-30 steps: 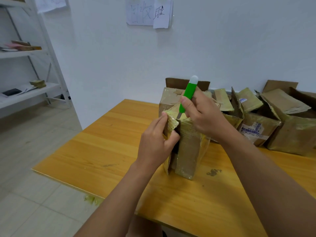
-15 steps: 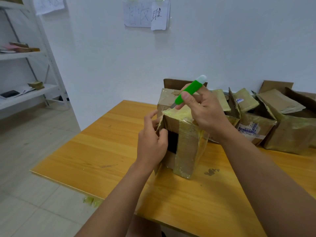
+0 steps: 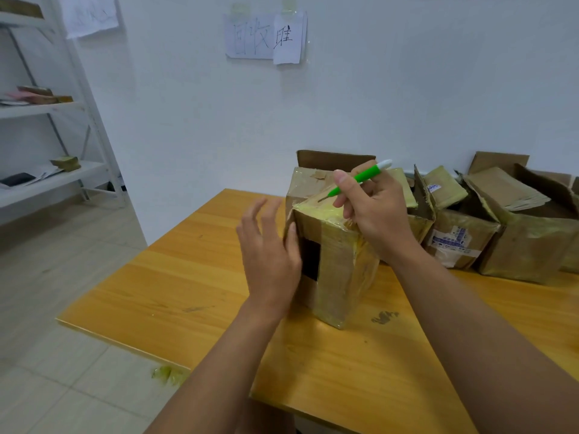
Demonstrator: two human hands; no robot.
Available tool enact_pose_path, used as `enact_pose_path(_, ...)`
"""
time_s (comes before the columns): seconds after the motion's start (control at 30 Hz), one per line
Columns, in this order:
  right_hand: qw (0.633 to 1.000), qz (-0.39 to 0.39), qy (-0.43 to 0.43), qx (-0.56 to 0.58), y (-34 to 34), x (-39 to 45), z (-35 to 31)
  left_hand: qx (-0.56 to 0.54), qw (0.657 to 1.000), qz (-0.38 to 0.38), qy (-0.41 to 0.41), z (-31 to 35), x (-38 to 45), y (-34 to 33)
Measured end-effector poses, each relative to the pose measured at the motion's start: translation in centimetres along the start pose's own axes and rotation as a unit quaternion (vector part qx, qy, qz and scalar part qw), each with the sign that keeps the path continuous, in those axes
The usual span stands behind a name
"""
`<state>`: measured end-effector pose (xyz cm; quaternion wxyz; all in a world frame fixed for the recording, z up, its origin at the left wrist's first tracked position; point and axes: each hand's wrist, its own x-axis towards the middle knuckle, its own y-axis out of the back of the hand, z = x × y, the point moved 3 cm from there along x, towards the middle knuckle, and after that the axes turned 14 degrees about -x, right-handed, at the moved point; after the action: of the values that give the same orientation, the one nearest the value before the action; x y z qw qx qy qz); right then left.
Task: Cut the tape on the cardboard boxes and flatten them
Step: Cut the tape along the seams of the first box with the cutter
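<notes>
Tape-wrapped brown cardboard box [image 3: 332,264] stands unflattened at table centre. Right hand [image 3: 376,214] pinches green-handled cutter [image 3: 360,178] at its top; left hand [image 3: 269,245], fingers spread, touches its side. More boxes [image 3: 501,227] wait far right.

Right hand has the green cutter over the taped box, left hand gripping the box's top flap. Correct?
Not quite. In the head view the left hand is open, fingers spread beside the taped box, gripping no flap; only the thumb looks to be against the box's edge. The rest holds: the right hand holds the green cutter over the box's taped top.
</notes>
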<state>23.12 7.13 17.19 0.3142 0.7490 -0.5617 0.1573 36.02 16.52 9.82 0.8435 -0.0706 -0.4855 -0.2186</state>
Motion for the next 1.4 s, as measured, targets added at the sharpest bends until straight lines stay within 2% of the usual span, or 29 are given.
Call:
enact_pose_path(0.07,1.000,0.014,-0.015,0.007,-0.3,0.0,-0.1,0.047,0.991,0.012,-0.123,1.4,-1.6,-0.5)
enact_pose_path(0.17,0.998,0.033,-0.035,0.034,-0.5,0.1,-0.1,0.002,0.986,-0.020,-0.164,2.9,-3.9,-1.6)
enact_pose_path(0.3,0.996,0.043,-0.049,0.057,-0.4,0.1,-0.3,-0.032,0.994,-0.091,-0.056,3.1,-4.7,-2.7)
enact_pose_path(0.4,0.995,0.042,-0.058,0.063,-0.5,0.1,-0.5,-0.027,0.993,-0.108,0.029,3.1,-4.3,-2.7)
enact_pose_path(0.63,0.994,0.034,-0.082,0.067,-0.1,0.3,-0.6,-0.017,0.978,-0.134,0.157,2.6,-2.7,-2.4)
enact_pose_path(0.97,0.995,0.031,-0.076,0.060,1.3,0.8,-1.1,-0.061,0.958,-0.204,0.191,1.0,0.0,-2.1)
enact_pose_path(1.4,0.999,0.003,-0.052,-0.009,0.6,0.6,-0.4,-0.056,0.953,-0.281,0.099,1.2,2.6,-0.6)
